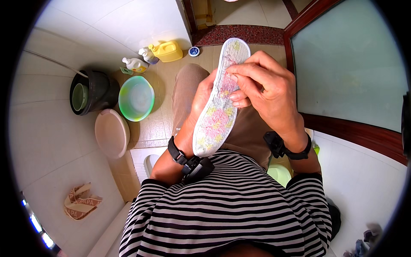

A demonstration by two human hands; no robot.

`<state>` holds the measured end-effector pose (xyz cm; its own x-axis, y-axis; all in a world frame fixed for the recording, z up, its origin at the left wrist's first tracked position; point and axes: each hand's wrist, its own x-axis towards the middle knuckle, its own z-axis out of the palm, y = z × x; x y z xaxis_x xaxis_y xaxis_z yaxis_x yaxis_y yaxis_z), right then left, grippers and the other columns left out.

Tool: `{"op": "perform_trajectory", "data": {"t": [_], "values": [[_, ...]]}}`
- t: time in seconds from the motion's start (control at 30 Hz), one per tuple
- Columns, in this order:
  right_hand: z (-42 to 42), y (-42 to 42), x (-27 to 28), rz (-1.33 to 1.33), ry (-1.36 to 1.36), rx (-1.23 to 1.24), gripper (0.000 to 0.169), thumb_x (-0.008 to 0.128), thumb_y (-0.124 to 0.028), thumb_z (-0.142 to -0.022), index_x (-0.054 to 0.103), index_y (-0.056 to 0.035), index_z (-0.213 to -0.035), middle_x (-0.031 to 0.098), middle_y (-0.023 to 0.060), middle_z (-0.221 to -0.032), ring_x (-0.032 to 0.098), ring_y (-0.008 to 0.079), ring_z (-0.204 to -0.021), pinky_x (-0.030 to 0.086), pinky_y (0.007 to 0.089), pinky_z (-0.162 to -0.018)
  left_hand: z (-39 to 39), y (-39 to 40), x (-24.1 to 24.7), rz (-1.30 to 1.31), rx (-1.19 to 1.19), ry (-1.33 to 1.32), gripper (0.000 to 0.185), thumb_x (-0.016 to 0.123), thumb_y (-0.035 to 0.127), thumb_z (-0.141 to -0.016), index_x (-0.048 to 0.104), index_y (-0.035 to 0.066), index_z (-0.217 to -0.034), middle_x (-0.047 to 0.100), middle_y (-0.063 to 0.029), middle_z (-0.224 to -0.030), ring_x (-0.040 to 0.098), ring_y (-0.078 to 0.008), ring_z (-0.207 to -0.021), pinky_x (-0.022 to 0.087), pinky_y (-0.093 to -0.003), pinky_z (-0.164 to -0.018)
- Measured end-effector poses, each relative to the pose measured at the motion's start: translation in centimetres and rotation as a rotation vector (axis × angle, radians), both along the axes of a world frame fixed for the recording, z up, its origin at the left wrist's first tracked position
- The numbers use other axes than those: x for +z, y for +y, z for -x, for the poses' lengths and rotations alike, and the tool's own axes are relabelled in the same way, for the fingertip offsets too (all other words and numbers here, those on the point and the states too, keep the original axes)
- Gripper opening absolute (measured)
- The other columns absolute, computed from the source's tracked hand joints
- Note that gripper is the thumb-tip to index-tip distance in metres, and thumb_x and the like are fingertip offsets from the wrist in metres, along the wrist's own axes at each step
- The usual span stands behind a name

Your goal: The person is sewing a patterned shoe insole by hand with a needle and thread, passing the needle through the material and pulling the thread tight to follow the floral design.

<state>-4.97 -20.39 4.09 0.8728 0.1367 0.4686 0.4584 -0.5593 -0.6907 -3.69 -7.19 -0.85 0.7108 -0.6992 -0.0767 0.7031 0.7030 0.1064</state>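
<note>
An embroidered shoe insole [215, 120] with a white bound edge and a pink, yellow and grey pattern is held up in front of my lap, its narrower end towards the doorway. My left hand [203, 96] supports it from behind along its left edge, most of the fingers hidden by the insole. Over its upper half, my right hand [266, 83] has thumb and index finger pinched together close to the surface. Whether something thin is between those fingertips, I cannot tell. Both wrists wear black straps with small devices.
On the left stand a black bucket [110, 90], a green basin [136, 98] and a pinkish basin [112, 133]. Several bottles and a yellow jug [168, 52] line the wall. A squat toilet [143, 163] lies lower left. A frosted-glass door [346, 64] rises at right; a pale green vessel [278, 174] sits beside me.
</note>
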Motion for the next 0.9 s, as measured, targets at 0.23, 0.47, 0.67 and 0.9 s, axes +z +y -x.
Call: {"op": "perform_trajectory", "data": {"t": [0.23,0.47,0.67,0.9], "values": [[0.0,-0.1,0.3,-0.082,0.093,0.022,0.007,0.062,-0.001,-0.076,0.064,-0.0019,-0.083,0.055,0.0045,-0.073,0.059,0.0146,-0.056,0.047,0.0272,-0.05,-0.1,-0.5,-0.1,-0.201,0.106,-0.058,0.027,0.039,0.031,-0.095,0.053,0.008,-0.092,0.049,0.0016,-0.078,0.039,-0.0094,-0.062,0.033,-0.024,-0.056],[-0.7,-1.5,-0.5,-0.209,0.173,0.136,0.009,0.062,0.003,-0.078,0.063,0.0019,-0.087,0.053,0.0034,-0.077,0.053,0.011,-0.07,0.043,0.0226,-0.062,-0.6,-0.6,-0.2,-0.505,0.329,-0.144,0.019,0.06,0.023,-0.087,0.056,0.006,-0.094,0.057,0.002,-0.082,0.05,-0.0044,-0.071,0.04,-0.0195,-0.062],[-1.0,-2.2,-4.7,-0.617,0.349,0.155,0.004,0.061,0.001,-0.081,0.061,0.0016,-0.085,0.056,0.0008,-0.079,0.052,0.0077,-0.073,0.044,0.0218,-0.065,-1.1,-0.3,0.1,-0.602,0.324,-0.238,0.015,0.063,0.016,-0.085,0.058,0.003,-0.092,0.062,-0.0024,-0.08,0.057,-0.005,-0.067,0.047,-0.02,-0.058],[-0.9,-2.2,-5.5,-0.694,0.406,0.091,0.006,0.061,-0.006,-0.084,0.061,-0.0012,-0.088,0.056,-0.0025,-0.072,0.046,0.0028,-0.062,0.037,0.017,-0.053,-1.8,0.7,0.6,-0.681,0.299,-0.415,0.028,0.067,0.004,-0.078,0.055,-0.002,-0.103,0.064,-0.0055,-0.091,0.059,-0.0085,-0.076,0.048,-0.021,-0.067]]}}
